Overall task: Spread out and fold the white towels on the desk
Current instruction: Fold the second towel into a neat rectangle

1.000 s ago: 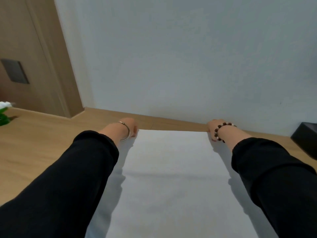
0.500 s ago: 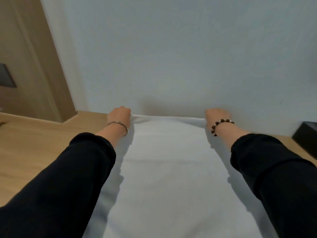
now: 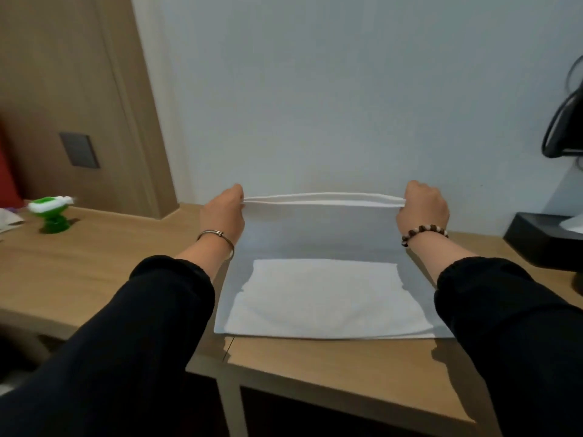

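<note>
Grip: L hand [image 3: 222,212], R hand [image 3: 422,209] each pinch raised towel [image 3: 325,294] edge | risk: uneven pull may shift layers below grip, fold crooked.

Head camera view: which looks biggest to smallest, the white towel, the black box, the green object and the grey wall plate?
1. white towel
2. black box, though cut off by the frame
3. green object and grey wall plate look about alike; not ranked
</note>
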Tool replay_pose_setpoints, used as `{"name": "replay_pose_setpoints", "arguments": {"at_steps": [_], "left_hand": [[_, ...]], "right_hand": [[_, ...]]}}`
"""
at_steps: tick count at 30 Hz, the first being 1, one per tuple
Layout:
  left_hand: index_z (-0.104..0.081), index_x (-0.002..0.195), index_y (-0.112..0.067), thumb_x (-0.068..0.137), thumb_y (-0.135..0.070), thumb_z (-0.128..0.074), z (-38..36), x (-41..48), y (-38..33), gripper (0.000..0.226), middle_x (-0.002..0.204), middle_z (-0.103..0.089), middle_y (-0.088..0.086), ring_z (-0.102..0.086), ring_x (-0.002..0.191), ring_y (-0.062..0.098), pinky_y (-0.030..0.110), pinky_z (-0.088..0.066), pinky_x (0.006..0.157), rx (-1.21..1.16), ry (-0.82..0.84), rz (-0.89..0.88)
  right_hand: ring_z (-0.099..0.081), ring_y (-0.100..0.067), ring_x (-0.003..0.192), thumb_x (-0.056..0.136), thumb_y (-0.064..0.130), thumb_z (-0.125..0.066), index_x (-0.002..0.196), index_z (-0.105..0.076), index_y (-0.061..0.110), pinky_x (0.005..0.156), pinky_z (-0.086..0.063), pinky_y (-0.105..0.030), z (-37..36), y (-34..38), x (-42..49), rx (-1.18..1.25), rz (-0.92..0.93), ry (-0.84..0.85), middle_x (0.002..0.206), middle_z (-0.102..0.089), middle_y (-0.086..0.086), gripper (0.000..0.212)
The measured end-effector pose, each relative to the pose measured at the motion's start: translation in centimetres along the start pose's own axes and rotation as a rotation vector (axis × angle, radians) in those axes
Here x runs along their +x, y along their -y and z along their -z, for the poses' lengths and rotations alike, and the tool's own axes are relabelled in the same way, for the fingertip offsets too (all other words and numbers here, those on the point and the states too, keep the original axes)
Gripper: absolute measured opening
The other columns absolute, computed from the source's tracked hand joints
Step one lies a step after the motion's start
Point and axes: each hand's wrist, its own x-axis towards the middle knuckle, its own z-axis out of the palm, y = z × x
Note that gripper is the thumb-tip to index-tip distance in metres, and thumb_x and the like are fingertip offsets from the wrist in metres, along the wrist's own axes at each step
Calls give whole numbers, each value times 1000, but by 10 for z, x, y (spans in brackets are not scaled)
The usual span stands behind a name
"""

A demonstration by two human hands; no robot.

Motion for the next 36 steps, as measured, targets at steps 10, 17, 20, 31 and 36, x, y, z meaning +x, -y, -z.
{"name": "replay_pose_setpoints", "arguments": {"at_steps": [10, 17, 20, 31, 36], "left_hand": [[-55, 77, -4, 74, 10, -58, 66, -112, 6, 15, 59, -55, 10, -47, 49, 30, 32, -37, 41, 5, 70, -277], [-47, 83, -22, 88, -22, -47, 62, -157, 11, 5, 79, -55, -5, -52, 77, 21, 28, -28, 60, 74, 463, -408], [-60, 108, -25, 93, -22, -44, 57, -161, 10, 22, 100, -65, -3, -59, 91, 24, 30, -43, 66, 131, 488, -380], [-60, 113, -25, 87, -10, -50, 73, -160, 68, 32, 107, -64, -2, -61, 95, 22, 30, -48, 71, 349, 489, 82], [-59, 105, -21, 87, -10, -51, 78, -159, 66, 23, 106, -62, -1, -60, 96, 21, 32, -52, 80, 343, 503, 1]], "right_hand": [[-47, -32, 87, 67, -13, -52, 72, -45, 13, 61, -30, -33, 51, -36, -117, 306, -26, -85, 81, -54, -12, 27], [-50, -26, 110, 89, 1, -37, 104, -50, 17, 90, -36, -36, 48, -42, -169, -150, 221, 427, 118, -59, -7, 26], [-35, -19, 136, 94, 1, -30, 137, -43, 23, 115, -16, -43, 41, -39, -168, -128, 309, 509, 144, -44, 0, 49], [-38, -23, 133, 97, 14, -32, 140, -38, 21, 115, -14, -51, 10, 75, -143, -242, 376, 692, 141, -46, -2, 44], [-30, -21, 139, 94, 5, -33, 146, -30, 25, 115, -16, -45, -6, 113, -164, -18, 524, 607, 151, -35, -2, 55]]}}
